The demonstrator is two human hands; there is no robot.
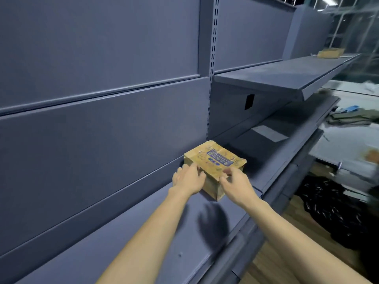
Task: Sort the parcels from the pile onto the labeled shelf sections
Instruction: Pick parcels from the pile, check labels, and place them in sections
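The head camera is looking forward and down from close above a shelf (143, 228), facing along the shelving toward the right.

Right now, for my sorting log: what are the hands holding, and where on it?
Both hold the cardboard parcel at its near end: left hand on the left corner, right hand on the right.
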